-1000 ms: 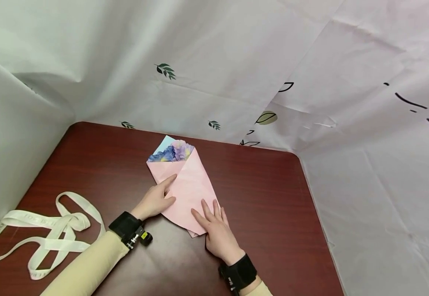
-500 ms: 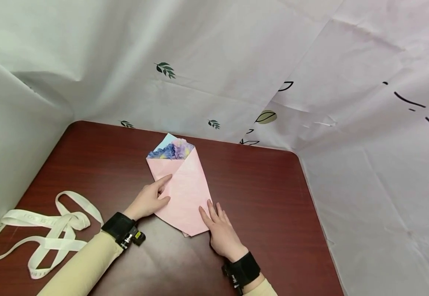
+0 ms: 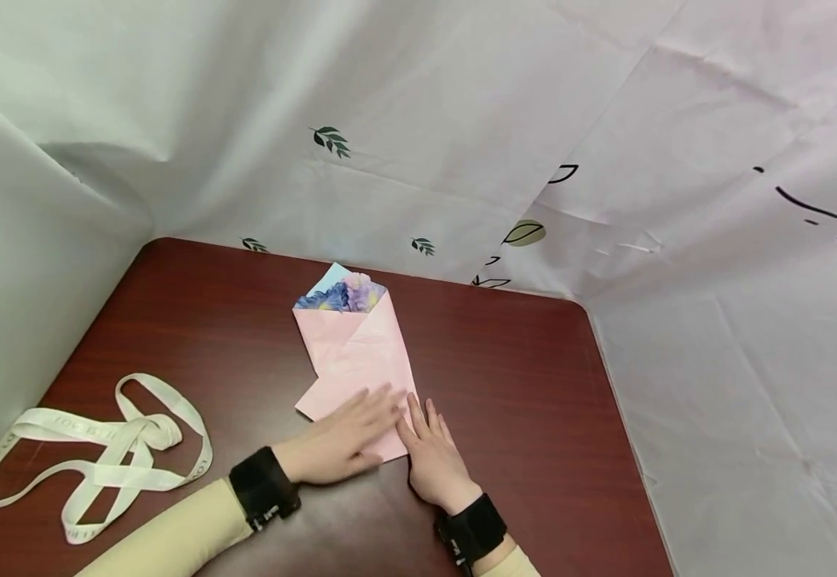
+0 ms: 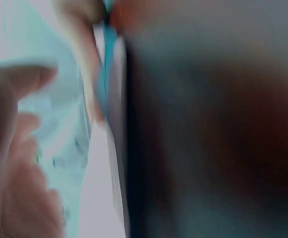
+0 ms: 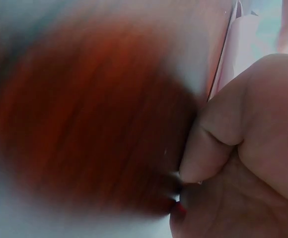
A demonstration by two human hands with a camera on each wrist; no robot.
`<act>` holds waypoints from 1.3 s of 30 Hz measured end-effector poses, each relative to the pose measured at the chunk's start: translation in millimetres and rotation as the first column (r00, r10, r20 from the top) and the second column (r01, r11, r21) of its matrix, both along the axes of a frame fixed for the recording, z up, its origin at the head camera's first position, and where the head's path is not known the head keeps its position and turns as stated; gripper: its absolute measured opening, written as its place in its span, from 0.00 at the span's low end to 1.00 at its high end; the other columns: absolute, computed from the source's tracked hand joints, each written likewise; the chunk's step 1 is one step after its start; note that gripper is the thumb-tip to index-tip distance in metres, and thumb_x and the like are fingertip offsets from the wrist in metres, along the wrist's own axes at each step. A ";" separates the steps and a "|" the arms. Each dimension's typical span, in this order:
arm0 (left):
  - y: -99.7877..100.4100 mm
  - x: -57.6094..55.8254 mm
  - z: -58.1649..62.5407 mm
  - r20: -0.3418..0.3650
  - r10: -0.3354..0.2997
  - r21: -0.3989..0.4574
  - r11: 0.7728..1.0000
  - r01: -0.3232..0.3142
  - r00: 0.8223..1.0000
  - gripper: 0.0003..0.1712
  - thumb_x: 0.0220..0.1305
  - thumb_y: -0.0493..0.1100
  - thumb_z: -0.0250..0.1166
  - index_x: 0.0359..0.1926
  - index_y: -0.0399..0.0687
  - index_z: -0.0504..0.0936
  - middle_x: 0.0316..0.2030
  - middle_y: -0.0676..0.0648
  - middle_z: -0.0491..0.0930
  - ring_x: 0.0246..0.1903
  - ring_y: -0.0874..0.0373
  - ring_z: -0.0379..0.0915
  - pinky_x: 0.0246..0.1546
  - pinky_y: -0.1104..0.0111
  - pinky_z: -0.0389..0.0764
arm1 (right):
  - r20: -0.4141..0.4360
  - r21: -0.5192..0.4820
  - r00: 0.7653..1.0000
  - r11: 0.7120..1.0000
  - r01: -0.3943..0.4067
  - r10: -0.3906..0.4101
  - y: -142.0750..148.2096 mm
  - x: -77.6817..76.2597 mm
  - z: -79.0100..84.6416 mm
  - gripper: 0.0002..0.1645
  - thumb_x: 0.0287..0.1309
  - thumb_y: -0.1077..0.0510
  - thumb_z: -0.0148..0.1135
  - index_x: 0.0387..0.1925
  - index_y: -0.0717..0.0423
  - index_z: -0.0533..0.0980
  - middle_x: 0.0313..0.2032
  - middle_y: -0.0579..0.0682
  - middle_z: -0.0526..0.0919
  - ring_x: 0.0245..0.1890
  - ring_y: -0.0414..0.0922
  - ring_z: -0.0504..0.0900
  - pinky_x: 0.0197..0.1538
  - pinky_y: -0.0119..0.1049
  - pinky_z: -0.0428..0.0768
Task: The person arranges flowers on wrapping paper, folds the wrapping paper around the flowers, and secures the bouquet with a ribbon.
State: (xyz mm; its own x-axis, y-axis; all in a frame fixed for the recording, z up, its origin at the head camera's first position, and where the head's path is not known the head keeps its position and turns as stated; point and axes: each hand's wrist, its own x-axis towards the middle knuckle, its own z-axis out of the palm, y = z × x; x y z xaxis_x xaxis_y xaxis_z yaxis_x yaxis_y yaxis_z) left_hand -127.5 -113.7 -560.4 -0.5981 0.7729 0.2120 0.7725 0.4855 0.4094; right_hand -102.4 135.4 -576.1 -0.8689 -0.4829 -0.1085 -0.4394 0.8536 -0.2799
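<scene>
A flat bouquet of blue, purple and pink flowers (image 3: 346, 294) lies on the table, wrapped in pink paper (image 3: 368, 353) with a pale blue lining at the top. The wrapper's lower left corner juts out as a pointed flap. Over the lower part of the paper my left hand (image 3: 342, 437) is spread, fingers extended toward the right hand; it looks blurred in the left wrist view. My right hand (image 3: 433, 465) rests by the wrapper's lower right edge, with extended fingertips right at the paper. Its palm and curved thumb show in the right wrist view.
A loosely tangled white ribbon (image 3: 123, 457) with printed letters lies on the left of the dark red wooden table (image 3: 505, 385). White cloth (image 3: 426, 144) with leaf prints hangs along the table's back and sides.
My left hand has moved from the wrapper's left edge down and right over its lower part. A flap now juts out at lower left. The right hand has shifted slightly right.
</scene>
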 end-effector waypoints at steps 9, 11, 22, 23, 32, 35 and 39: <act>-4.1 15.5 -35.5 0.235 -0.086 -0.087 0.990 0.109 0.968 0.46 0.80 0.76 0.54 0.87 0.57 0.68 0.88 0.43 0.54 0.88 0.40 0.42 0.85 0.53 0.28 | 0.080 0.063 0.995 0.997 0.049 -0.054 -5.0 -0.1 8.7 0.50 0.66 0.72 0.57 0.88 0.52 0.61 0.89 0.60 0.50 0.87 0.66 0.50 0.83 0.64 0.58; -7.1 12.6 -44.9 0.217 -0.091 -0.084 0.990 0.111 0.972 0.47 0.79 0.78 0.52 0.87 0.61 0.67 0.89 0.45 0.53 0.88 0.42 0.41 0.84 0.56 0.25 | 0.093 0.041 0.995 0.998 0.036 -0.040 -1.1 -1.0 7.1 0.49 0.67 0.70 0.57 0.88 0.54 0.60 0.89 0.60 0.49 0.87 0.66 0.48 0.83 0.65 0.57; -15.9 9.0 -39.6 0.242 -0.116 -0.065 0.989 0.136 0.963 0.42 0.82 0.74 0.54 0.86 0.62 0.69 0.89 0.50 0.51 0.89 0.45 0.40 0.84 0.49 0.24 | 0.206 -0.075 0.978 0.997 -0.007 0.022 30.5 -1.5 8.5 0.44 0.86 0.36 0.48 0.89 0.53 0.56 0.90 0.59 0.45 0.89 0.66 0.39 0.85 0.65 0.46; -16.0 8.7 -38.2 0.250 -0.117 -0.063 0.989 0.136 0.961 0.42 0.82 0.74 0.54 0.86 0.63 0.69 0.89 0.50 0.51 0.89 0.45 0.40 0.84 0.46 0.26 | 0.202 -0.090 0.979 0.996 -0.010 0.028 32.2 -1.3 8.7 0.43 0.88 0.36 0.46 0.89 0.53 0.57 0.89 0.60 0.45 0.88 0.67 0.40 0.85 0.66 0.47; -19.8 10.4 -20.0 0.344 -0.115 -0.055 0.988 0.143 0.932 0.42 0.79 0.70 0.61 0.85 0.59 0.71 0.89 0.46 0.51 0.89 0.41 0.38 0.82 0.34 0.32 | 0.135 -0.027 0.991 1.000 -0.007 0.010 41.0 1.9 -3.9 0.40 0.89 0.33 0.40 0.90 0.41 0.56 0.89 0.59 0.48 0.88 0.66 0.45 0.82 0.72 0.48; -23.9 10.1 -16.5 0.381 -0.121 -0.041 0.988 0.147 0.917 0.42 0.77 0.69 0.63 0.85 0.61 0.72 0.90 0.46 0.50 0.89 0.41 0.36 0.82 0.36 0.30 | 0.143 0.008 0.990 1.000 0.003 -0.004 43.8 0.6 -6.1 0.39 0.89 0.32 0.39 0.90 0.38 0.56 0.90 0.56 0.47 0.89 0.64 0.44 0.82 0.72 0.47; -26.2 9.5 -13.9 0.388 -0.127 -0.039 0.987 0.153 0.913 0.42 0.76 0.68 0.66 0.84 0.62 0.72 0.90 0.46 0.50 0.89 0.40 0.37 0.83 0.37 0.30 | 0.175 0.005 0.985 1.000 0.002 -0.003 45.1 -2.0 2.5 0.37 0.89 0.35 0.42 0.89 0.39 0.60 0.89 0.57 0.49 0.88 0.66 0.44 0.82 0.74 0.47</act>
